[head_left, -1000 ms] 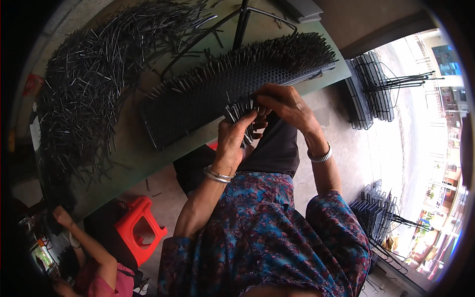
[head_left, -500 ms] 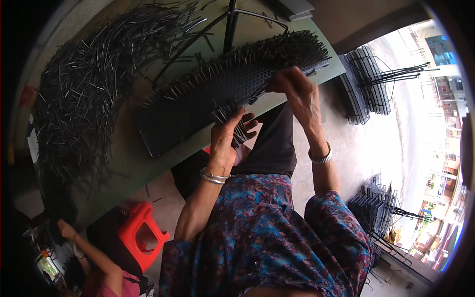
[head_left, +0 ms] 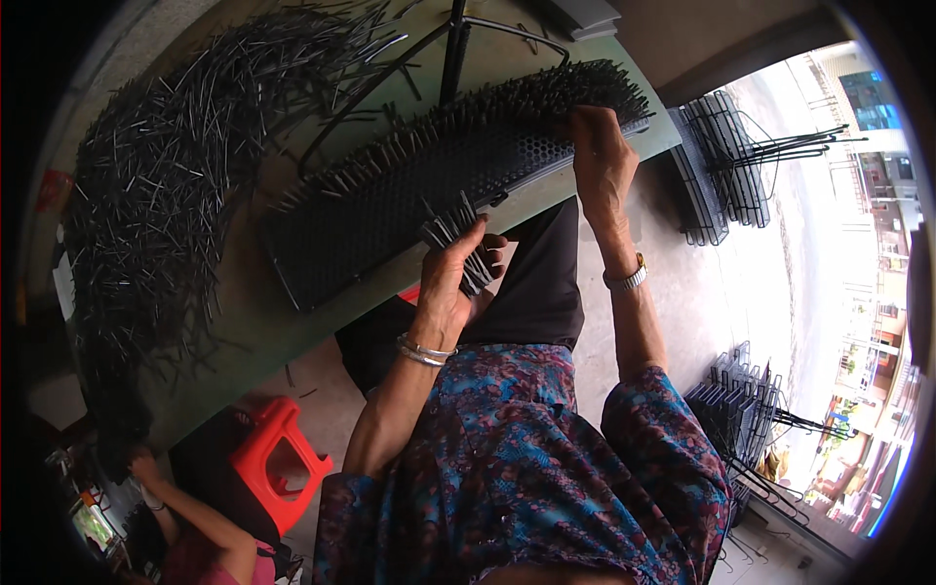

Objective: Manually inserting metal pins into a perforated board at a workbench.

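Observation:
A long black board full of small holes (head_left: 361, 229) lies slantwise on the green table. Thin black sticks stand upright in rows (head_left: 429, 122) along its far side and right end. My left hand (head_left: 453, 268) is closed round a bundle of black sticks (head_left: 473, 258) by the board's near edge, with stick ends poking out above the thumb. At the board's right part, my right hand (head_left: 603, 156) is bent down with its fingers pinched close to the standing sticks. What its fingertips hold, if anything, is hidden behind the hand.
A big heap of loose black sticks (head_left: 175, 175) covers the table's left side. A black metal stand (head_left: 454, 58) rises behind the board. A red stool (head_left: 278, 463) is at lower left, near a co-worker's arm (head_left: 200, 512). Black wire racks (head_left: 726, 166) stand at right.
My right hand has moved right and farther up the board, from its near edge to the standing sticks. The left hand keeps the bundle, its sticks more fanned out. The co-worker's hand has shifted slightly.

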`<action>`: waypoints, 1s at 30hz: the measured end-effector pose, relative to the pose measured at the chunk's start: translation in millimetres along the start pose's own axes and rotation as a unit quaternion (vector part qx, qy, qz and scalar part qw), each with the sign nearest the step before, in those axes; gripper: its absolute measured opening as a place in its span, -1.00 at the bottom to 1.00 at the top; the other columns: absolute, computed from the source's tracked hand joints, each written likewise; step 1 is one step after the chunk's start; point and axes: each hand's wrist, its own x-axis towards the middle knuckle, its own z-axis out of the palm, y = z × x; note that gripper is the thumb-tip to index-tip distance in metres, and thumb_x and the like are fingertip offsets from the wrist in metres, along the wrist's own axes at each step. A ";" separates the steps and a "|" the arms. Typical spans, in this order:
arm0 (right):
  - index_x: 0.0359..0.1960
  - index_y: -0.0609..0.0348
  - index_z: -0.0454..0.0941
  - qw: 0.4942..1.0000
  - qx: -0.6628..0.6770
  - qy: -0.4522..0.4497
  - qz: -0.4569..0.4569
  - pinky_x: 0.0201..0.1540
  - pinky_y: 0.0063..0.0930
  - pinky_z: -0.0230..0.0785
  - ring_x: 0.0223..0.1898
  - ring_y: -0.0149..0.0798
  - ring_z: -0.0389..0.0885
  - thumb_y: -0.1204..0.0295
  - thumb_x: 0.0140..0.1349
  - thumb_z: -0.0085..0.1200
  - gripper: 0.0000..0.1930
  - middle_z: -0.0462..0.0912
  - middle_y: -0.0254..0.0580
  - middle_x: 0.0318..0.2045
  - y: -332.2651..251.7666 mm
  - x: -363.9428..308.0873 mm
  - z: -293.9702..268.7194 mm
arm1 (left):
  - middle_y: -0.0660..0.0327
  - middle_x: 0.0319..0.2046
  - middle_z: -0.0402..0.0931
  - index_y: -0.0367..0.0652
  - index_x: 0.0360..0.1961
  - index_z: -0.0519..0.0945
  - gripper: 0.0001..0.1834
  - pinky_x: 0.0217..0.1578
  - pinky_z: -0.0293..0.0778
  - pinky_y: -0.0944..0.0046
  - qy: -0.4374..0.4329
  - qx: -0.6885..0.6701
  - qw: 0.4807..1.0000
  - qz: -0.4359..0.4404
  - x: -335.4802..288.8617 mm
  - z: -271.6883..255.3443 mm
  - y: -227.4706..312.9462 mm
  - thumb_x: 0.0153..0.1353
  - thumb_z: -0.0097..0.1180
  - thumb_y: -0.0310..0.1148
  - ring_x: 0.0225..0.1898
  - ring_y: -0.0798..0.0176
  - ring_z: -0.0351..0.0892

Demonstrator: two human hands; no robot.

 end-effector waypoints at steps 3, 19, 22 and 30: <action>-0.15 0.15 0.56 1.000 0.007 -0.003 0.011 -0.38 -0.51 0.44 -0.43 -0.35 0.66 0.45 0.30 0.10 -0.87 0.70 -0.17 -0.38 -2.4 -0.3 0.7 | 0.09 -0.39 0.65 -0.17 -0.13 0.60 -0.75 -0.50 0.53 0.35 -0.027 0.004 1.000 0.009 -1.5 -1.0 0.0 0.24 0.23 -0.28 -0.50 0.36 0.57; -0.15 0.20 0.56 1.000 0.016 -0.004 -0.005 -0.33 -0.56 0.46 -0.35 -0.39 0.70 0.48 0.30 0.10 -0.87 0.71 -0.16 -0.38 -3.8 -2.0 -1.9 | 0.11 -0.45 0.63 -0.22 -0.25 0.61 -0.79 -0.56 0.47 0.41 -0.034 -0.012 0.999 0.021 -8.6 5.7 2.6 0.22 0.24 -0.30 -0.51 0.34 0.60; -0.15 0.20 0.56 1.000 0.015 -0.012 -0.004 -0.33 -0.56 0.46 -0.35 -0.39 0.70 0.48 0.30 0.09 -0.87 0.71 -0.16 -0.38 -7.6 -1.7 -4.6 | 0.12 -0.46 0.64 -0.23 -0.29 0.61 -0.80 -0.57 0.47 0.41 -0.037 0.007 0.999 0.029 -10.1 7.3 2.5 0.21 0.24 -0.30 -0.52 0.34 0.60; -0.19 0.15 0.60 0.996 0.037 -0.082 -0.002 -0.29 -0.47 0.45 -0.34 -0.33 0.67 0.48 0.29 0.09 -0.89 0.67 -0.17 -0.36 2.5 3.2 2.5 | 0.12 -0.43 0.65 -0.23 -0.29 0.62 -0.80 -0.55 0.48 0.41 -0.045 0.013 0.998 0.038 -10.4 5.5 -0.4 0.21 0.24 -0.30 -0.50 0.34 0.61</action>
